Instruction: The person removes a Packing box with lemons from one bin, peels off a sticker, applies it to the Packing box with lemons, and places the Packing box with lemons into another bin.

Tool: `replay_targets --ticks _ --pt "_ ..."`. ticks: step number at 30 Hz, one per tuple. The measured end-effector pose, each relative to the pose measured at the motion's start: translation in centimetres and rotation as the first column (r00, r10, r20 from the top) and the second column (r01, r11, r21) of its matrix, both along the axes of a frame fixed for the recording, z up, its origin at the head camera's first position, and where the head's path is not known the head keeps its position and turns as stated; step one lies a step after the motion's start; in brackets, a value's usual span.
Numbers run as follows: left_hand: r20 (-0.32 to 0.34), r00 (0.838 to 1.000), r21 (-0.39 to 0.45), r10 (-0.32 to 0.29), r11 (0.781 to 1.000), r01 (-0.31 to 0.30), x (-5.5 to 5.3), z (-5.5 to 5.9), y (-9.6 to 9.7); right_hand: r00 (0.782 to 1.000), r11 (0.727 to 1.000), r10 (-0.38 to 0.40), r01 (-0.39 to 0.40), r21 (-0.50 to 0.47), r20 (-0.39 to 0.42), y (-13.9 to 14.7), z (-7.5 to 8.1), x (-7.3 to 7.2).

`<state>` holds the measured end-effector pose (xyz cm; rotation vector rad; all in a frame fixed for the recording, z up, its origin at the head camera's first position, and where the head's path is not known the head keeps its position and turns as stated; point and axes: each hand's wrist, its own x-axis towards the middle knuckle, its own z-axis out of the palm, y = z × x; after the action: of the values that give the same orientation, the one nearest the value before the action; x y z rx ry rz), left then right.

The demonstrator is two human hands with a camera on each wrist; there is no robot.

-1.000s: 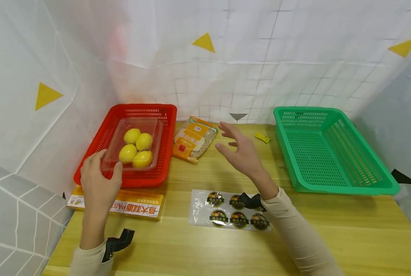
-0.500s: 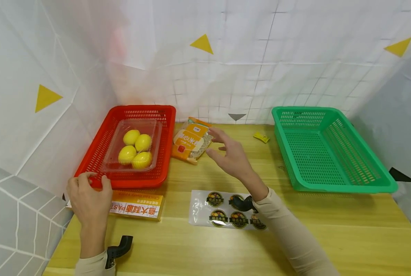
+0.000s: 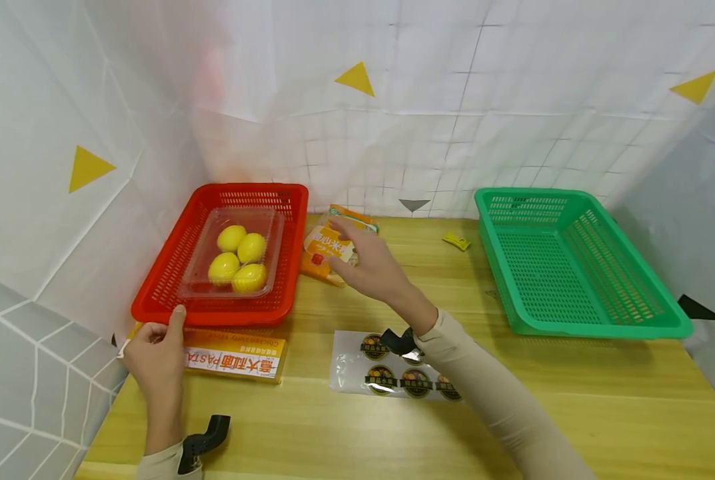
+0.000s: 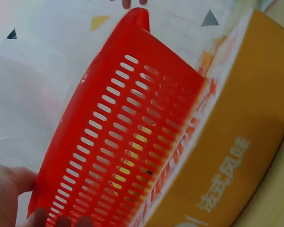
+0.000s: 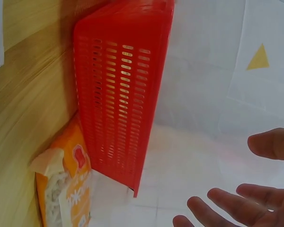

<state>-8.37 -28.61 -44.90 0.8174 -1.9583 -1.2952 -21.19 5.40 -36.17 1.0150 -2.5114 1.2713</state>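
Note:
A red plastic basket (image 3: 213, 313) stands at the left, holding a clear plastic container (image 3: 237, 213) with several lemons (image 3: 250, 248) inside. My left hand (image 3: 156, 353) is at the basket's near left corner, thumb over the rim and fingers curled below it. In the left wrist view, the fingers (image 4: 61, 221) lie against the slotted wall. My right hand (image 3: 372, 263) is raised right of the basket with fingers spread, overlapping an orange food bag (image 3: 318, 263) in the head view. It holds nothing; in the right wrist view the right hand (image 5: 246, 203) appears apart from the basket.
A pasta box (image 3: 237, 357) lies in front of the red basket. A sheet of round stickers (image 3: 348, 373) lies mid-table. A green basket (image 3: 516, 307) stands at the right, with a small yellow packet (image 3: 456, 241) left of it. White sheeting (image 3: 417, 153) surrounds the table.
My left hand has moved from beside the lemon container toward me, down to the red basket's near left rim. My right hand has moved left, from beside the food bag to over it.

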Motion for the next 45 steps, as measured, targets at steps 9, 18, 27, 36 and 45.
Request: replay_targets --ticks 9,18,27,36,45 --pt "-0.38 0.925 0.586 -0.027 0.766 0.263 -0.3 0.3 0.4 0.999 0.999 0.03 -0.031 0.014 0.028 -2.4 -0.1 -1.4" --pt "-0.459 0.888 0.724 0.006 0.582 0.37 -0.2 0.3 1.3 0.994 0.998 0.054 -0.057 0.023 0.094 -5.5 -0.2 -1.8" --pt "-0.473 0.881 0.726 0.014 0.573 0.38 -0.2 0.0 1.6 0.992 0.997 0.07 -0.067 -0.039 0.103 -8.0 -0.4 -1.7" --pt "-0.483 0.876 0.721 0.01 0.572 0.391 -0.5 -0.1 1.8 0.977 0.996 0.019 -0.001 -0.086 0.212 -10.6 -0.6 -2.3" --pt "-0.492 0.87 0.722 0.022 0.569 0.394 -0.4 -0.2 1.8 0.879 0.986 -0.065 0.131 -0.107 0.473 -13.2 0.1 -2.8"
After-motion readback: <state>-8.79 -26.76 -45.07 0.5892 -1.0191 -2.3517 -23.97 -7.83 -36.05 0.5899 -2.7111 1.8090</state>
